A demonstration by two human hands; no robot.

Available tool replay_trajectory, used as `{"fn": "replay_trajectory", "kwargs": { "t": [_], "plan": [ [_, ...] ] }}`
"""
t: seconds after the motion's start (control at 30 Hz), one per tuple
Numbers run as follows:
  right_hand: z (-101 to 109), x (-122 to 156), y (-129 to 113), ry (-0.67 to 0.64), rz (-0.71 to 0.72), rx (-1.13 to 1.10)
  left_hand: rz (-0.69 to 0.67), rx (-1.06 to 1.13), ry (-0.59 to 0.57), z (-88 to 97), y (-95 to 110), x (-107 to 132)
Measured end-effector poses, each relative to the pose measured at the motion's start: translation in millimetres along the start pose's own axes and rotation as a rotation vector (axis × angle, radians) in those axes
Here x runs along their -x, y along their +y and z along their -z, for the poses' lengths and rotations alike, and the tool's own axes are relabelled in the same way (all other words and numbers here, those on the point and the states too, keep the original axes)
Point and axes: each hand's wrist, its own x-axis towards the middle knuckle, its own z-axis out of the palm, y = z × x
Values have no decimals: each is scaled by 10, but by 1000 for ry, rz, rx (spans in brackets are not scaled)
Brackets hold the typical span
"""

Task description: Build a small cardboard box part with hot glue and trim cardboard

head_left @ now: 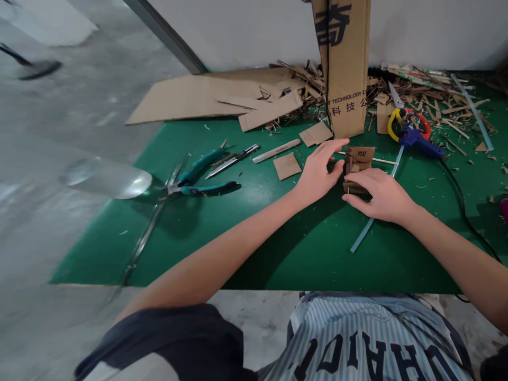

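Observation:
A small folded cardboard piece (pixel 360 156) with dark print stands on the green table. My right hand (pixel 381 193) is closed on its lower front edge between thumb and fingers. My left hand (pixel 320 172) is just left of the piece, its thumb and fingers apart; whether a fingertip touches the cardboard I cannot tell. Behind the piece lies a thin wooden stick (pixel 384 161). Close to the right hand, a blue glue gun (pixel 420 142) rests with a long translucent glue stick (pixel 363 235) lying across the table beneath the hand.
Scissors (pixel 396 100) lie by the glue gun. Left are teal-handled pliers (pixel 204 166), a utility knife (pixel 233 161), a clear bottle (pixel 119 177) and cardboard squares (pixel 287 166). A tall cardboard strip (pixel 346 69) stands among scraps at the back. The gun's black cord (pixel 460 196) runs right.

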Motion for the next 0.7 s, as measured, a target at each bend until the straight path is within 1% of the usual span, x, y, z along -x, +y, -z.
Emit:
{"fn": "replay_trajectory", "kwargs": {
  "t": [0.07,0.13,0.3,0.4,0.57,0.7],
  "plan": [
    [20,-11,-4,-16,-6,10,-13,-11,-44,-37,8,-75],
    [32,-19,0,-20,-8,13,12,-4,-56,-57,23,-116],
    [21,-24,29,-22,-6,8,85,75,-16,-71,-21,-125],
    [16,-24,41,-28,-3,6,83,91,-21,-70,-57,-125],
    [34,-26,48,-42,16,11,78,67,-36,-64,-59,-122],
    [45,-27,50,-48,13,10,82,79,-23,-64,-63,-117]
  ]
}}
